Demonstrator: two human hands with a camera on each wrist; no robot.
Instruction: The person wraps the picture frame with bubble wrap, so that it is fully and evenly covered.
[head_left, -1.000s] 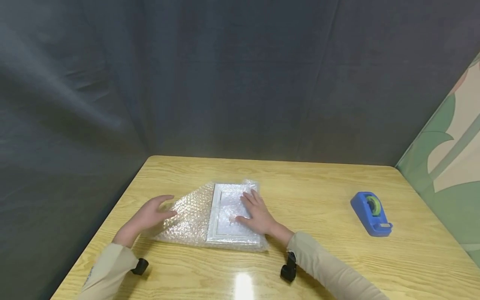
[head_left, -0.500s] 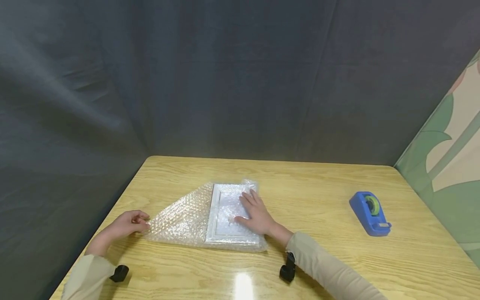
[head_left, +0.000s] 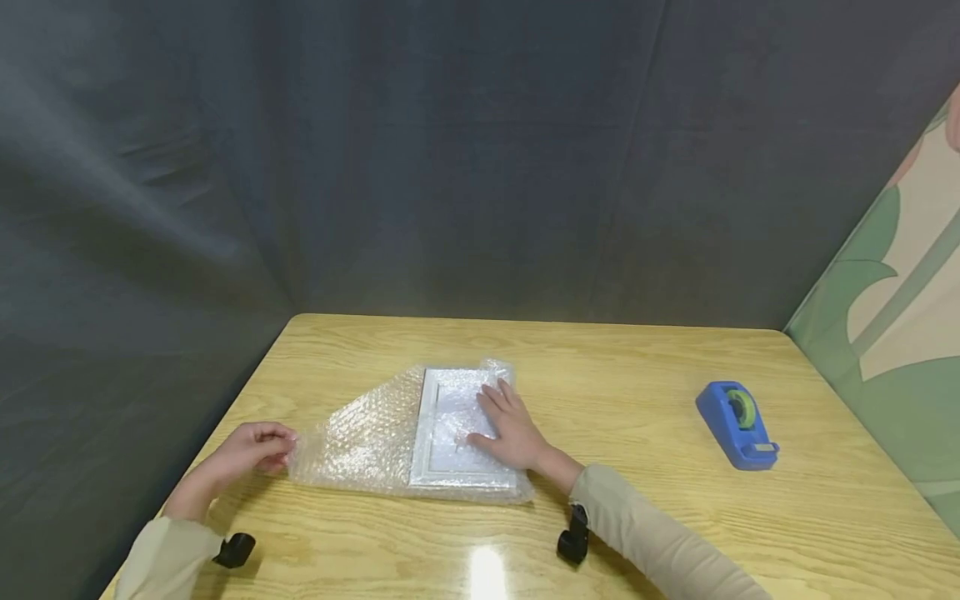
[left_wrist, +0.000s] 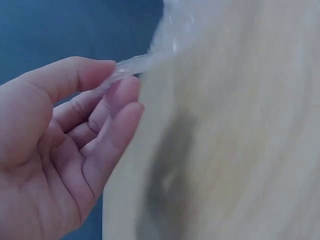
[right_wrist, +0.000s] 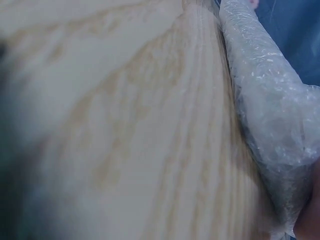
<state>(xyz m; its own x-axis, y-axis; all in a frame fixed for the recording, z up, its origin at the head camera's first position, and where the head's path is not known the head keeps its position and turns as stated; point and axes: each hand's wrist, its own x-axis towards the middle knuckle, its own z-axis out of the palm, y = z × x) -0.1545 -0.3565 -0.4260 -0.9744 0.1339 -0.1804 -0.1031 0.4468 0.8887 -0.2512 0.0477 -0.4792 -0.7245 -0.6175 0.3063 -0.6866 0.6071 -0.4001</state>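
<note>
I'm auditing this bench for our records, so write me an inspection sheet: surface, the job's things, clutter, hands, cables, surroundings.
Surface: wood-grain table, with a bright reflection toward the wearer.
Job's things: pale frame seen through clear bubble wrap, which extends past it to the left.
Clutter: blue tape dispenser with a green roll, apart on the right.
Hands: left hand pinches the wrap's far-left end; right hand rests on the wrapped frame, fingers spread.
Cables: nothing seen.
Surroundings: dark cloth behind and left; leaf-patterned panel right.
</note>
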